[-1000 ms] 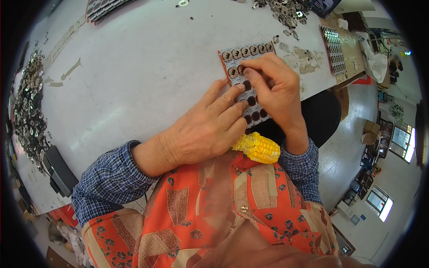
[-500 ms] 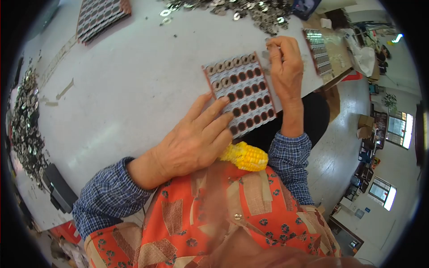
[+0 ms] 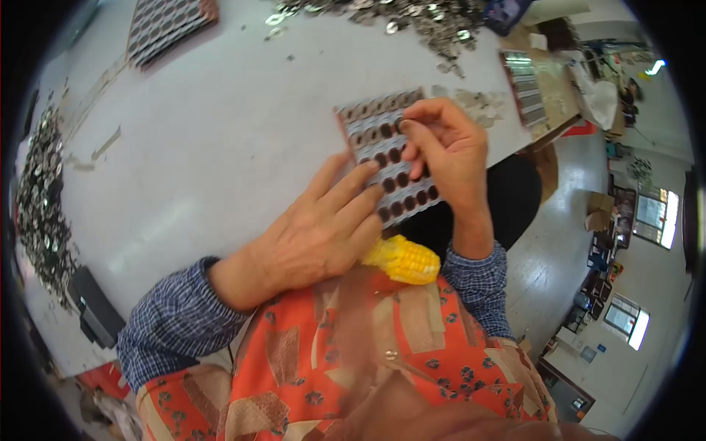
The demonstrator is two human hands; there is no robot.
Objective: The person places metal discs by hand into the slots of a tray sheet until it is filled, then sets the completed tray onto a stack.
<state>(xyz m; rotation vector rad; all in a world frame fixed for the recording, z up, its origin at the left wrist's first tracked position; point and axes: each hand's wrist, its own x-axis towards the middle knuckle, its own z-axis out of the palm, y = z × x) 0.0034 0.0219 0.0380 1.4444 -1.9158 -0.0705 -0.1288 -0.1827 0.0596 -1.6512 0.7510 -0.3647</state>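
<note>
The right grip (image 3: 448,151) is closed, its thumb and forefinger pinched together over the second row of a flat board (image 3: 388,181); whether a small piece sits between them is too blurred to tell. The left grip (image 3: 316,224) is open, palm down with its fingers spread, the fingertips resting on the board's left part. The board lies tilted on the worktop (image 3: 198,140), beneath the right grip and just beyond the left. Its farthest row and the left end of the second bear greyish round pieces; the nearer rows show dark ovals.

A yellow corn cob (image 3: 412,263) is below the right grip, its pale end meeting the side of the left; I cannot tell what supports it. Beyond both grips lies a heap of shiny metal pieces (image 3: 441,33), with a stack of boards (image 3: 170,28) farther left. Another pile of metal pieces (image 3: 43,206) lies well left of the left grip, near a dark case (image 3: 95,309). Right of the right grip is another board (image 3: 525,88).
</note>
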